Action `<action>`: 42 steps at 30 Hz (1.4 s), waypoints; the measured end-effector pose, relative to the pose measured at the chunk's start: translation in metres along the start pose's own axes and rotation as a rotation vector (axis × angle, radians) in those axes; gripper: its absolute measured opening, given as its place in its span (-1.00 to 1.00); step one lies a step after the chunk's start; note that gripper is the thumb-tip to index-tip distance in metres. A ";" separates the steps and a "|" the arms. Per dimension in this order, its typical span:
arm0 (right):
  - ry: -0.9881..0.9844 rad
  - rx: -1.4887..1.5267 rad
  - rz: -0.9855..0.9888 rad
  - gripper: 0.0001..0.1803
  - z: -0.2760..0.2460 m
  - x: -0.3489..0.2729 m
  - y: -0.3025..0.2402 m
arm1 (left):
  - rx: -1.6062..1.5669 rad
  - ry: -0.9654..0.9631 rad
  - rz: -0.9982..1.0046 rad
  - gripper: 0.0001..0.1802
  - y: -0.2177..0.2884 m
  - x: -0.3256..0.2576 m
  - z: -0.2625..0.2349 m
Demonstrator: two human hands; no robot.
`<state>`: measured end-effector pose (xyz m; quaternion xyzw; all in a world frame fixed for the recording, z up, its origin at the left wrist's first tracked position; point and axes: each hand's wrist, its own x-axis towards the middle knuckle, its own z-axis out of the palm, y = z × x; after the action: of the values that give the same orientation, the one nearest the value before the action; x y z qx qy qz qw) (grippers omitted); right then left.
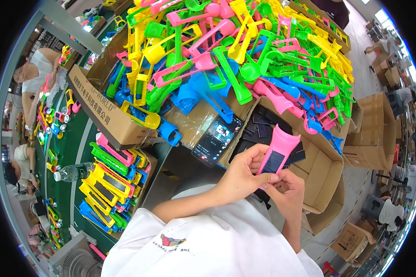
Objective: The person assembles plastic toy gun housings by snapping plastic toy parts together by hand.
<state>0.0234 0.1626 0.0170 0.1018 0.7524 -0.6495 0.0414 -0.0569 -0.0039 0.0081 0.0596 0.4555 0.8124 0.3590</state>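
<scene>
A pink plastic housing with a flared upper end is held up in front of me. A dark rectangular panel lies in its frame-shaped lower part. My left hand grips the housing from the left, its thumb across the lower end. The fingertips of my right hand pinch that same end from the right and below. Just beyond sits an open cardboard box, with loose black panels inside. To its left, a phone with a lit screen leans on cardboard.
A large heap of pink, green, yellow and blue housings fills the far side. Housings fitted with dark panels stand stacked in a carton at left. Near it, a clear bottle lies on the green table. Other people sit along the far left.
</scene>
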 end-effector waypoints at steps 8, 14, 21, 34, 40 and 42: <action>0.017 -0.028 -0.030 -0.77 0.022 0.001 0.003 | 0.135 0.117 0.230 -0.44 -0.003 -0.023 -0.006; -0.156 0.014 -0.254 -0.58 0.068 0.017 -0.022 | 0.653 0.554 0.456 -0.51 0.034 -0.117 -0.035; -0.263 -0.219 -0.239 -0.73 0.068 0.029 -0.008 | 0.564 1.665 0.522 -0.72 0.024 -0.272 -0.092; -0.173 -0.415 -0.325 -0.83 0.048 0.030 -0.010 | 1.120 1.774 0.276 -0.54 0.022 -0.284 -0.168; 0.160 -0.567 -0.262 -0.78 0.007 0.040 -0.004 | 1.183 1.900 0.368 -0.68 0.024 -0.275 -0.155; 0.261 -0.664 -0.162 -0.75 -0.012 0.044 0.002 | 1.132 1.839 0.494 -0.80 0.034 -0.252 -0.138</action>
<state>-0.0182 0.1790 0.0086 0.1050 0.9269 -0.3524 -0.0759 0.0517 -0.2716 0.0134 -0.3219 0.8296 0.2706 -0.3672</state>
